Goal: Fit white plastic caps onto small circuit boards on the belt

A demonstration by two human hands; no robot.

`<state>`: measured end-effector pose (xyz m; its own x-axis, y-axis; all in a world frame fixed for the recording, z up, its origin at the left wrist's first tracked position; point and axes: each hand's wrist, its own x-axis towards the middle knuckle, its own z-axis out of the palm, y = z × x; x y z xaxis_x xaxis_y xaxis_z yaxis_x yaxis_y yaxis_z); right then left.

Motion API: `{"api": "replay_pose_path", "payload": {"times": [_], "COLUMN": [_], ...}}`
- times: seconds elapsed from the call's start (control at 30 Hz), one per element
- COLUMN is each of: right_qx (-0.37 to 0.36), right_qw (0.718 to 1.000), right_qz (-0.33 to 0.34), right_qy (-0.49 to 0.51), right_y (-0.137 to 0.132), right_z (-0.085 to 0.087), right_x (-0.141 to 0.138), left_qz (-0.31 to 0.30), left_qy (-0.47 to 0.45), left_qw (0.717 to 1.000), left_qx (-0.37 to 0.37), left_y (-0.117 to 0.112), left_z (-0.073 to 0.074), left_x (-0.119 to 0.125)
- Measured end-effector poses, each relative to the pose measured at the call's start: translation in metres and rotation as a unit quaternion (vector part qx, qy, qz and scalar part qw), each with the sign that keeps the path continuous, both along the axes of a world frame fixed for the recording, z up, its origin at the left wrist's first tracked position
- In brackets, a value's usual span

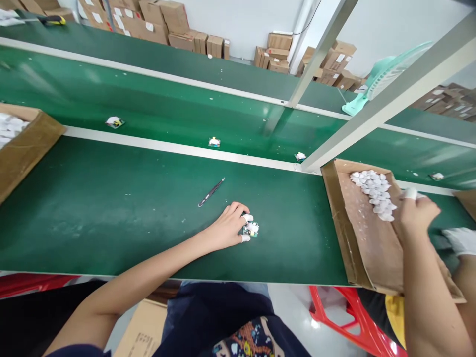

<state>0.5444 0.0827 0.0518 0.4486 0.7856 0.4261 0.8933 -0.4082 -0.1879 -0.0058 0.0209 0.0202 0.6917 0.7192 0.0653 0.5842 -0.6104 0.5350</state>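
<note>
Short-sleeved navy top (197,325) with multicoloured front print (247,342), white finger cots (248,217) on hands (226,229)

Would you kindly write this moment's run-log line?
left hand: holding small green circuit board | right hand: at open brown cardboard box of white pieces | black tweezers: lying on green tabletop

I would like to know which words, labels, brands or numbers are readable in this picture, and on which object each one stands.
No text can be read with certainty.
Stacked boxes by the wall: white labels, too small to read.
Box below the table: dark printing, too small and blurred.
Tweezers: small pale marks, too small to read.
</note>
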Motion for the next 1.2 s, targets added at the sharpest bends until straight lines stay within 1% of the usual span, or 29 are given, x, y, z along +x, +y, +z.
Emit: {"api": "replay_pose_path", "payload": {"times": [0.03, 0.07, 0.1, 0.13, 0.17, 0.2, 0.23, 0.27, 0.3, 0.33, 0.4, 0.5, 0.6, 0.73, 0.87, 0.93, 1.0, 1.07, 1.1, 1.13, 1.2], "right_qx": [-0.017, -0.026, -0.009, 0.02, 0.019, 0.004, -0.019, -0.037, -0.053, -0.052, -0.045, -0.045, -0.059, -0.084, -0.121, -0.126, -0.106, -0.081, -0.085, -0.104, -0.165], "right_qw": [0.999, 0.997, 0.995, 0.986, 0.968, 0.946, 0.917, 0.883, 0.858, 0.849, 0.84, 0.837, 0.842, 0.849, 0.838, 0.84, 0.857, 0.877, 0.881, 0.879, 0.865], "right_qz": [-0.033, -0.036, 0.033, 0.116, 0.199, 0.267, 0.328, 0.385, 0.422, 0.441, 0.477, 0.504, 0.501, 0.493, 0.496, 0.484, 0.445, 0.372, 0.333, 0.304, 0.279], "right_qy": [0.028, 0.061, 0.095, 0.122, 0.149, 0.183, 0.227, 0.267, 0.288, 0.285, 0.255, 0.209, 0.189, 0.172, 0.195, 0.21, 0.238, 0.293, 0.325, 0.353, 0.384], "right_y": [-0.007, -0.016, -0.028, -0.043, -0.058, -0.074, -0.088, -0.1, -0.109, -0.115, -0.119, -0.114, -0.109, -0.11, -0.109, -0.106, -0.105, -0.108, -0.11, -0.114, -0.123], "right_z": [0.015, 0.028, 0.039, 0.047, 0.05, 0.049, 0.044, 0.036, 0.026, 0.016, -0.003, -0.021, -0.029, -0.03, -0.029, -0.03, -0.031, -0.031, -0.029, -0.027, -0.023], "right_x": [-0.019, -0.045, -0.076, -0.112, -0.15, -0.188, -0.224, -0.256, -0.283, -0.304, -0.33, -0.343, -0.346, -0.348, -0.35, -0.35, -0.349, -0.347, -0.346, -0.344, -0.343], "left_qz": [0.001, 0.003, 0.004, 0.006, 0.009, 0.012, 0.015, 0.017, 0.019, 0.021, 0.024, 0.027, 0.027, 0.025, 0.027, 0.03, 0.032, 0.029, 0.018, -0.005, -0.077], "left_qy": [-0.003, -0.005, -0.006, -0.008, -0.009, -0.01, -0.01, -0.009, -0.008, -0.007, -0.011, -0.021, -0.025, -0.029, -0.019, 0.007, 0.038, 0.056, 0.055, 0.048, 0.024], "left_qw": [1.0, 1.0, 1.0, 1.0, 1.0, 1.0, 1.0, 1.0, 1.0, 1.0, 1.0, 0.999, 0.999, 0.999, 0.998, 0.997, 0.994, 0.993, 0.995, 0.997, 0.997], "left_qx": [-0.005, -0.009, -0.012, -0.013, -0.012, -0.01, -0.007, -0.005, -0.004, -0.002, 0.004, 0.016, 0.025, 0.03, 0.048, 0.073, 0.098, 0.101, 0.086, 0.059, -0.022], "left_y": [0.0, 0.001, 0.001, 0.001, 0.002, 0.002, 0.002, 0.003, 0.003, 0.003, 0.003, 0.003, 0.002, 0.001, 0.0, -0.002, -0.005, -0.008, -0.008, -0.007, -0.004], "left_z": [-0.001, -0.001, -0.001, -0.002, -0.002, -0.002, -0.002, -0.003, -0.003, -0.004, -0.006, -0.009, -0.01, -0.01, -0.009, -0.008, -0.008, -0.007, -0.005, -0.003, 0.004], "left_x": [0.0, 0.001, 0.001, 0.002, 0.002, 0.003, 0.003, 0.004, 0.004, 0.004, 0.005, 0.005, 0.005, 0.003, 0.003, 0.005, 0.009, 0.011, 0.011, 0.009, 0.005]}}
